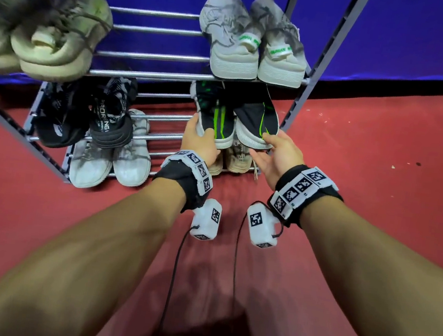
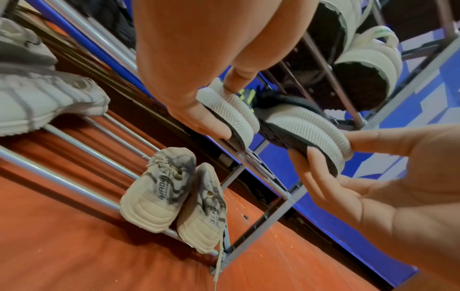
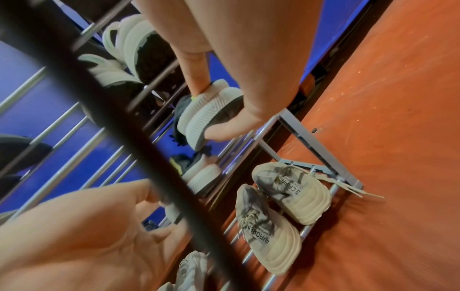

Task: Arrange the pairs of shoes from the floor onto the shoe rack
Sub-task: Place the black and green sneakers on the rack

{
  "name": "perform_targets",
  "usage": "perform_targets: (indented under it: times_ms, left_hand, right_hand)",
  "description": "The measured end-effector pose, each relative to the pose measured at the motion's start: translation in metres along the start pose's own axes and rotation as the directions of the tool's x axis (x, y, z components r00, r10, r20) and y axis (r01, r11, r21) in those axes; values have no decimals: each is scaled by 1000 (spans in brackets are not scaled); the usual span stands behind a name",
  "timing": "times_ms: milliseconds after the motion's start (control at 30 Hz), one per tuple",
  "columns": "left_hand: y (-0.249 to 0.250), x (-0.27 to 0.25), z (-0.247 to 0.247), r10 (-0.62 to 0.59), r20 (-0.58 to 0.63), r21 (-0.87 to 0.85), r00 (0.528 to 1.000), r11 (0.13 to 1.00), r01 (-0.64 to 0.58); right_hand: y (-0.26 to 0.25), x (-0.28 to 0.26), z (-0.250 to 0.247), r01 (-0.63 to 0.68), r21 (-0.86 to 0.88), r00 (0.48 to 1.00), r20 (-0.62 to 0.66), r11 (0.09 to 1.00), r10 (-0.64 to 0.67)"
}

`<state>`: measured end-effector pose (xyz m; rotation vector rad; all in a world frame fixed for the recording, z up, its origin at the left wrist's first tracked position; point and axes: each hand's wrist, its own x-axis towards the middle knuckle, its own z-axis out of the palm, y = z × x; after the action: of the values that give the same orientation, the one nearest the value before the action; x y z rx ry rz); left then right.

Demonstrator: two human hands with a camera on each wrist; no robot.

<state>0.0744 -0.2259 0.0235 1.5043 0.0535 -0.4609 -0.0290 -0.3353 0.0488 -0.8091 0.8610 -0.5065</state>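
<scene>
While I reach toward the middle tier of the shoe rack (image 1: pixel 153 76), each hand holds one shoe of a black pair with green stripes by its white heel. My left hand (image 1: pixel 200 140) pinches the left shoe (image 1: pixel 215 114) — thumb on top, fingers under the sole. My right hand (image 1: pixel 278 153) grips the right shoe (image 1: pixel 258 122) the same way, thumb at the heel's top edge. Both shoes point toes-in over the right end of the middle tier's bars; whether the soles rest fully on the bars I cannot tell. Directly below, on the bottom tier, sits a beige pair (image 2: pixel 174 198). Above, on the top tier, a grey-white pair (image 1: pixel 254 39) — heels outward. Left side holds an olive pair (image 1: pixel 42 34), a black patterned pair (image 1: pixel 88 114) and a pale grey pair (image 1: pixel 110 160). Red floor (image 1: pixel 381 158) beneath.
</scene>
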Motion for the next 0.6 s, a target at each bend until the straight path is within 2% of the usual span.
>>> perform_targets:
  times_ms: [233,600]
  left_hand:
    - [4,4,-14,-71,12,-28,997,997,72]
    - [3,8,0,-54,-3,39,999,998,54]
  right_hand:
    - [18,23,2,-26,-51,995,-93,998,21]
    - [25,25,17,22,-9,997,-73,1000,-23]
